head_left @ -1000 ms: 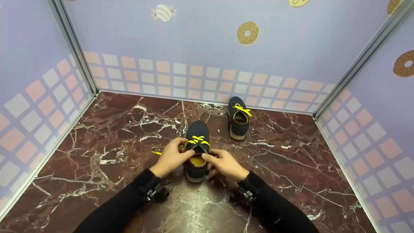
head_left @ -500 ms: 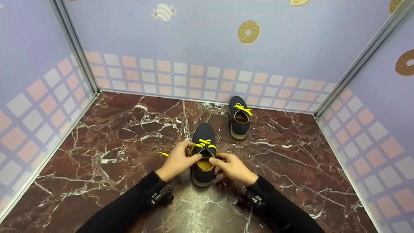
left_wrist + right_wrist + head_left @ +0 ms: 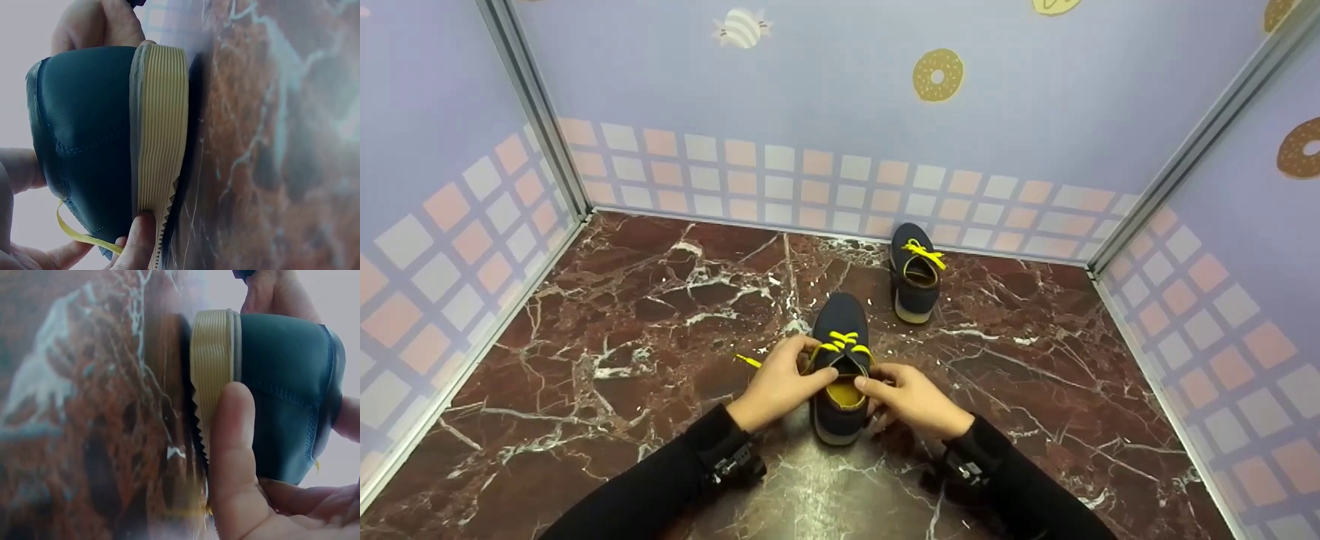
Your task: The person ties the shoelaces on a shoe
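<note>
A dark navy shoe [image 3: 840, 311] with a yellow lace [image 3: 840, 342] points toward the back wall. My left hand [image 3: 781, 384] grips its left side, thumb at the opening's edge. On the opposite side, my right hand [image 3: 916, 403] holds it with the thumb over the collar. The left wrist view shows the heel [image 3: 90, 107] and the ribbed cream sole [image 3: 164, 107], a fingertip pressing the sole's edge. One right finger [image 3: 233, 422] lies along the sole in the right wrist view. A loose lace end [image 3: 748, 361] sticks out left of my left hand.
The matching shoe [image 3: 913, 274], its yellow lace tied in a bow, stands behind and to the right, near the back wall [image 3: 810, 172]. Side walls rise left and right of the dark red marbled floor [image 3: 675, 375].
Both hands have moved the shoe to the right and a little nearer to me, keeping their grip. The matching shoe has stayed in place.
</note>
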A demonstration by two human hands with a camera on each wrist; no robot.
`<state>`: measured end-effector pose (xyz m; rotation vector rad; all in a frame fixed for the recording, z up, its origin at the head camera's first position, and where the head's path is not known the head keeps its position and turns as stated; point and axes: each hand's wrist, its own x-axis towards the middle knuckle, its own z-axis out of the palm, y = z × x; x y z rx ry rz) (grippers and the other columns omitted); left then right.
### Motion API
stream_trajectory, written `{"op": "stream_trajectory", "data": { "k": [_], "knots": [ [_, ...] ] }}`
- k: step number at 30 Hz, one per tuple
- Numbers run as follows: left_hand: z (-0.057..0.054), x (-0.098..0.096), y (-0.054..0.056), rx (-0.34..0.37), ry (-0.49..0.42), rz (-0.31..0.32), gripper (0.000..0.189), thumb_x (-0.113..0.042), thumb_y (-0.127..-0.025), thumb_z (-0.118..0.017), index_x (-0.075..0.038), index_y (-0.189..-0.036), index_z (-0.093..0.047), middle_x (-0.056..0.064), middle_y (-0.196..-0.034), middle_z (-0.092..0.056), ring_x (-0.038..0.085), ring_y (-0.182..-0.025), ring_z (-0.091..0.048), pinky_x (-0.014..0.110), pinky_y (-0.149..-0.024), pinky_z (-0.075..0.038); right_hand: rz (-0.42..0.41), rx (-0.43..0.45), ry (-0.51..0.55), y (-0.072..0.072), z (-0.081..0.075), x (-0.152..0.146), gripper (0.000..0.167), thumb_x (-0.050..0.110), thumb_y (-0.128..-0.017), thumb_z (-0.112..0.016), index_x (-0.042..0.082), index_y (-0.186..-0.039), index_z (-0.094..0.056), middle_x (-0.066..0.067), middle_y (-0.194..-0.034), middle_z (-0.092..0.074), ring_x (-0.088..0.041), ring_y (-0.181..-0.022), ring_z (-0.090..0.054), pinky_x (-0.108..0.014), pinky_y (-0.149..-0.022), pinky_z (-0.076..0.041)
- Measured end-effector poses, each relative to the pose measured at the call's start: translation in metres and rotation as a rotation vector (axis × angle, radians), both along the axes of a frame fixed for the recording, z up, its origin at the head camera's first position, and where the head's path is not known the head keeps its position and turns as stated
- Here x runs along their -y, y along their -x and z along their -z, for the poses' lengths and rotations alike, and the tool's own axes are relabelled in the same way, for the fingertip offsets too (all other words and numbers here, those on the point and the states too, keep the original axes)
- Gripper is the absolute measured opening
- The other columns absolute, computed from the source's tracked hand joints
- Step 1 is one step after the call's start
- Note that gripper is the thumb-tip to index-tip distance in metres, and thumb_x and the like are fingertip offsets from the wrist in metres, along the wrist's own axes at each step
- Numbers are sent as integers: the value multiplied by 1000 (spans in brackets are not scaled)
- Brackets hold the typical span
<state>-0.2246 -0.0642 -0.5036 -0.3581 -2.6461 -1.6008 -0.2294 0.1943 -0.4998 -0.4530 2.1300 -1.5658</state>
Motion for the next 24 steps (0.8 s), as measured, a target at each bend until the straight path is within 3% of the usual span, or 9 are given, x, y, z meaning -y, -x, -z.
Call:
{"op": "stream_trajectory", "data": {
  "k": [4, 13, 24],
  "knots": [
    [-1, -2, -3, 6, 6, 1, 54, -34, -93, -84, -2, -134, -69, 15, -127, -66, 30, -110, -64, 53, -99, -56, -20, -21, -47, 0, -1, -5, 45, 39, -111, -71, -2, -130, -70, -11, -90, -76, -29, -79, -77, -43, -68, -69],
    [0, -5, -10, -4, 1, 25, 53, -33, -93, -86, -2, -132, -69, 14, -125, -65, 29, -108, -63, 52, -97, -56, -54, -2, -81, 0, -3, -13, 40, 39, -108, -75, 0, -116, -68, -20, -92, -78, -29, -77, -77, -46, -73, -69],
    [1, -5, -16, 13, -9, 51, 54, -34, -95, -85, -2, -135, -68, 15, -124, -62, 28, -106, -63, 48, -94, -56, -107, -12, -121, 0, -7, -19, 39, 39, -108, -75, 1, -116, -69, -21, -94, -79, -28, -77, -77, -44, -72, -69]
  ]
}}
